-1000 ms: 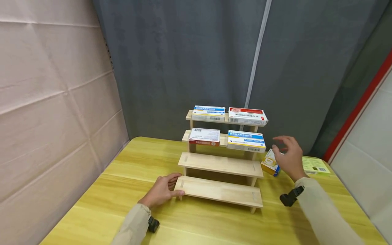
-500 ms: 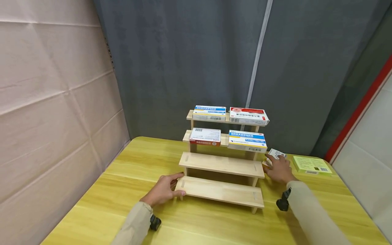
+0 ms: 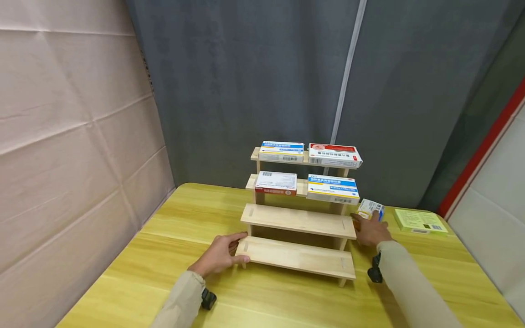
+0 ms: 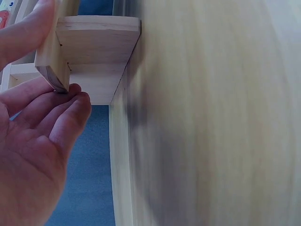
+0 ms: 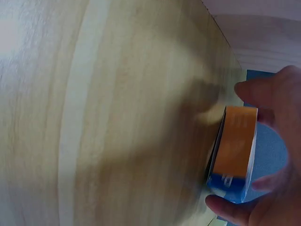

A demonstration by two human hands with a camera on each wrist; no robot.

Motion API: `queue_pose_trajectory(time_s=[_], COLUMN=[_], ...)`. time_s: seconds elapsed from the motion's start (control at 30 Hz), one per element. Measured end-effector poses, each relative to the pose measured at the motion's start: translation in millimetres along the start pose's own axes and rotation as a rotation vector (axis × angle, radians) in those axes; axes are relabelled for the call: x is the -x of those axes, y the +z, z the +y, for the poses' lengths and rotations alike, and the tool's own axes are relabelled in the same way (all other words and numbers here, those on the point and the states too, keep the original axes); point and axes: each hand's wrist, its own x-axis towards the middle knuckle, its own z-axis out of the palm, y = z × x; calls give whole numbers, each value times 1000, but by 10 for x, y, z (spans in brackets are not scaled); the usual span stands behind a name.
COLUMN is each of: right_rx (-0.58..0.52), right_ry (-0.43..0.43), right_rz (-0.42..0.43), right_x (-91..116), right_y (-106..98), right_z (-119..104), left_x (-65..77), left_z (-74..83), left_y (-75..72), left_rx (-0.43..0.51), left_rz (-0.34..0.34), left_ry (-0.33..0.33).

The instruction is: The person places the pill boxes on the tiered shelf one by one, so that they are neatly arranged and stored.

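Note:
My left hand holds the left end of the lowest step of a wooden display stand. In the left wrist view its thumb lies over the board and the other fingers curl beneath the end. Beside the stand's right side, my right hand has its fingers around a small medicine box, white, orange and blue. The right wrist view shows the orange and blue end of this box, with thumb and fingers on either side of it.
Two medicine boxes lie on the top step, one blue-and-white, one red-and-white. On the step below are a white-and-red box and another blue-and-white box. A flat yellow-green box lies far right on the wooden table.
My right hand has come down from above onto the small medicine box, which has turned and shifted slightly right. The left hand keeps its hold on the stand.

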Motion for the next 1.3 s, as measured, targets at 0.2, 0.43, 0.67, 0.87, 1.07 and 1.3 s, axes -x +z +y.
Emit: queue_pose_trajectory(time_s=[0.2,0.43,0.67,0.87,1.07,1.3], right_rx=[-15,58,18,16,20,-1], right_ry=[51,10,-114,-183,-177,-181], right_rz=[26,122,173,209,189,183], right_x=[2,42,97,135,154,168], right_y=[22,9,-3,56,80,69], right_z=[27,169,293,354,372,394], left_x=[1,19,7,10,16,27], left_z=[1,4,2,7,1,17], left_y=[4,3,21,24,36,31], left_rx=[5,0,-1,0,13,18], left_rz=[1,12,21,15,11,17], left_ry=[-3,2,6,2,0,-13])
